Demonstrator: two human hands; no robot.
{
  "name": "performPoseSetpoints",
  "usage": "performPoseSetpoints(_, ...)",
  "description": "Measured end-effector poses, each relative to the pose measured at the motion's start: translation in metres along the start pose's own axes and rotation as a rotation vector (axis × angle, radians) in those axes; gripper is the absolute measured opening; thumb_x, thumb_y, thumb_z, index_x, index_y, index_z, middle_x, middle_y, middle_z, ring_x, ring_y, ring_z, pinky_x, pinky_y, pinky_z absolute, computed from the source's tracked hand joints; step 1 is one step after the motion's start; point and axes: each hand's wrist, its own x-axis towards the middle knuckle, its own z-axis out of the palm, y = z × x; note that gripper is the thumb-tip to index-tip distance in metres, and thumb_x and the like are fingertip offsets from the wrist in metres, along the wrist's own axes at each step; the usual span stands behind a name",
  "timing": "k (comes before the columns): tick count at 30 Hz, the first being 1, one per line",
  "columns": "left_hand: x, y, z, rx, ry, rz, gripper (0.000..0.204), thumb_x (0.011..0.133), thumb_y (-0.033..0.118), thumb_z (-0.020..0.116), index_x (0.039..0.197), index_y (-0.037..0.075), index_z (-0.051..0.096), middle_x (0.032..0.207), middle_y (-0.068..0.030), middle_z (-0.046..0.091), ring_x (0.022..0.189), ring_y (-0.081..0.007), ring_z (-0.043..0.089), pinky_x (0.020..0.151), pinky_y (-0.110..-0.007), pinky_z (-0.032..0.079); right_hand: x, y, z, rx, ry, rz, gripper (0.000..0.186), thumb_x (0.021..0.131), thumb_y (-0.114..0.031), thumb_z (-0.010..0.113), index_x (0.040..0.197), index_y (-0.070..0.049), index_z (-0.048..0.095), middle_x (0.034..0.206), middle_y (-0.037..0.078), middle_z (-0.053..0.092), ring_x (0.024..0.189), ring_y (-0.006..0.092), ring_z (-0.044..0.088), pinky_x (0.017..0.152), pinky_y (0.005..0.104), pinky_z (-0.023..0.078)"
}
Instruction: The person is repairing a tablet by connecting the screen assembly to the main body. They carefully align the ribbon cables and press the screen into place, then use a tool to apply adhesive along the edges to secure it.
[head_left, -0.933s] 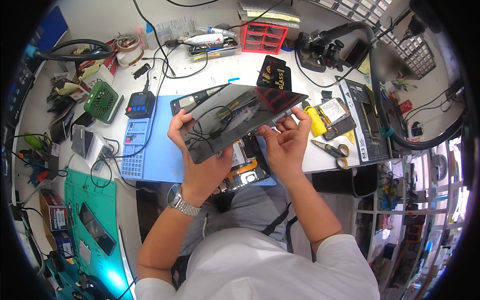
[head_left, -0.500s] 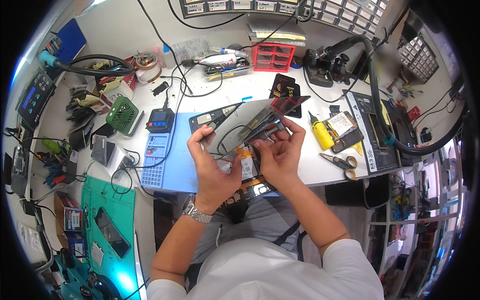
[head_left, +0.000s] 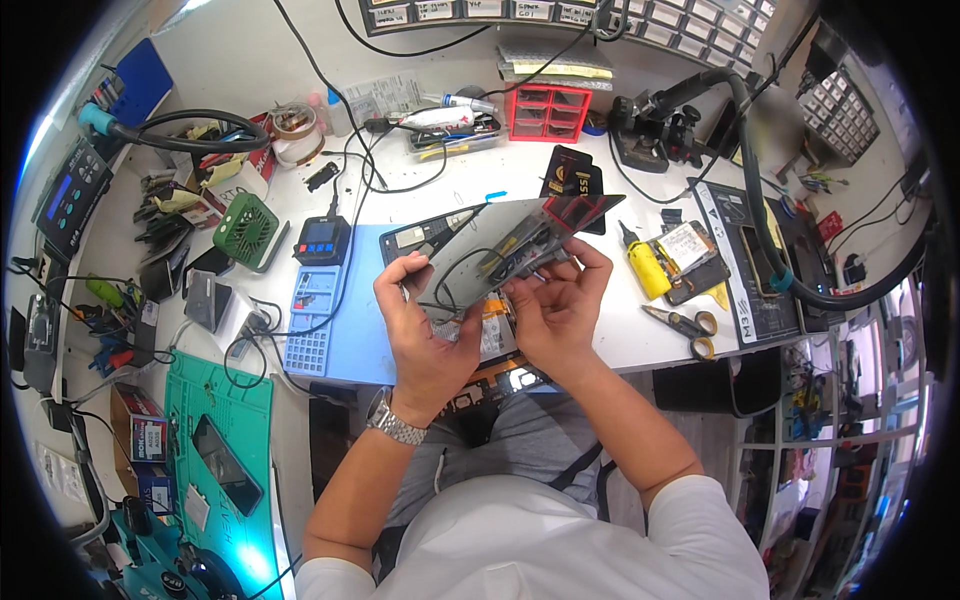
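Note:
A glossy dark tablet screen is tilted up over an open tablet body, whose battery and orange flex cables show below it. My left hand is closed on the screen's left edge, thumb down by the body. My right hand grips the right side, fingers curled along the screen's edge and thumb at the flex area; whatever small part lies under that thumb is hidden. Another dark panel shows behind the screen. The blue mat lies beneath.
A small blue-screened device, blue parts tray and green fan stand left. An opened phone with yellow tube, scissors and black heating plate are right. A microscope and red drawers stand behind.
Since the oldest frame, the view has shifted and the screen stands more steeply tilted in both hands. Over the last half second, only slight movement of the fingers and screen shows.

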Motion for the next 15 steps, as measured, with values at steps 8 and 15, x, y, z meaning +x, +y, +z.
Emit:
performPoseSetpoints(8,0.0042,0.0083,-0.0055,0.048,-0.086,0.031,0.067,0.087,-0.019,0.078,0.144,-0.009,0.043,0.143,-0.0128,0.045,0.132,-0.0264,0.067,0.111,-0.038,0.063,-0.0003,-0.0008,0.0028,-0.004,0.024,0.026,0.068,0.098,0.021,0.057,0.152,0.002,0.019,0.136,0.03,0.055,0.122,0.0329,0.072,0.102,0.0374,0.064)
performPoseSetpoints(15,0.0019,0.0044,-0.0064,0.118,-0.069,0.032,0.064,0.088,-0.018,0.078,0.142,-0.01,0.046,0.142,-0.0112,0.046,0.133,-0.0244,0.066,0.112,-0.034,0.062,0.0013,-0.0021,0.0044,-0.044,0.02,0.033,0.066,0.098,0.02,0.059,0.149,0.003,0.02,0.132,0.029,0.058,0.116,0.0316,0.075,0.094,0.0328,0.066)
